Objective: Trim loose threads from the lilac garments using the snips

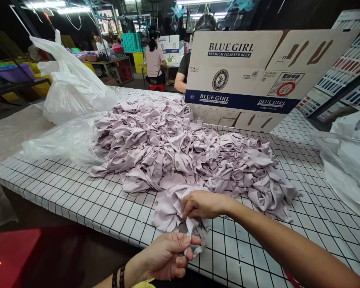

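A large heap of pale lilac fabric pieces [180, 148] lies on a table covered in white cloth with a black grid [78, 196]. Nearest me, one lilac piece [169, 210] hangs over the table's front edge. My right hand [202, 204] pinches its upper part, fingers closed on the cloth. Below it, my left hand [166, 256], with a dark bead bracelet at the wrist, is closed on the piece's lower strip, and something small and grey [199, 250] that I cannot make out sticks out beside its thumb.
A Blue Girl beer carton [249, 76] stands behind the heap. White plastic bags sit at the back left [69, 84] and at the right edge [348, 160]. A red stool [12, 256] is below left. Other people work at tables in the background [154, 60].
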A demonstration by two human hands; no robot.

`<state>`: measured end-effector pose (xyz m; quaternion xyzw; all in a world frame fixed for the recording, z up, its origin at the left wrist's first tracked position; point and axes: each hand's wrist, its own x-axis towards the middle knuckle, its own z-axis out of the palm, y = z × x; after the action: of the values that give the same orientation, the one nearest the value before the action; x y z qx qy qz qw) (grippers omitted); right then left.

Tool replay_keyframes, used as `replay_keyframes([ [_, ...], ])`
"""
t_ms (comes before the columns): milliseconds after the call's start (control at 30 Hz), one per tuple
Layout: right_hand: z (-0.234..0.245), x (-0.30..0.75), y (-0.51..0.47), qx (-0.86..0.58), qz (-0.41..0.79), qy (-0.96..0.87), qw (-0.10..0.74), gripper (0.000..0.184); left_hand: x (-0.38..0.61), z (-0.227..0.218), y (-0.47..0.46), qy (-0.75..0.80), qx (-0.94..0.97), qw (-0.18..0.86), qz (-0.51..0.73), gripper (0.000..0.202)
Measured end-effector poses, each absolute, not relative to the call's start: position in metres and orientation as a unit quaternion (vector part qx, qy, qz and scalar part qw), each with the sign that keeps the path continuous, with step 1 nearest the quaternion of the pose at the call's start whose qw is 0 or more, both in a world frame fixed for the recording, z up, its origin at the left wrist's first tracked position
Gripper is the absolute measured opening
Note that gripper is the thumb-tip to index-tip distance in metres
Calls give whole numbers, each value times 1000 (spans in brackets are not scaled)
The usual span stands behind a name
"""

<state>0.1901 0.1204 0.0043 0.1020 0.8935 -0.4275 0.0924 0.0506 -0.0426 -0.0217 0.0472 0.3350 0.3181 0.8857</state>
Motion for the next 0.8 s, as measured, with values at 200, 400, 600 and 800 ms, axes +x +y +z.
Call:
replay_keyframes([
  [200,16,201,118,146,-444,884,-21,20,53,-22,-41,312,16,883,349,39],
  [400,37,218,111,208,-552,792,-160,13,64,-9,-31,333,57,818,466,36],
  [600,17,234,87,255,-495,801,-218,25,73,-14,-17,382,196,740,517,45],
  [800,-21,240,64,287,-287,823,-397,12,73,-15,-13,497,352,571,551,43],
])
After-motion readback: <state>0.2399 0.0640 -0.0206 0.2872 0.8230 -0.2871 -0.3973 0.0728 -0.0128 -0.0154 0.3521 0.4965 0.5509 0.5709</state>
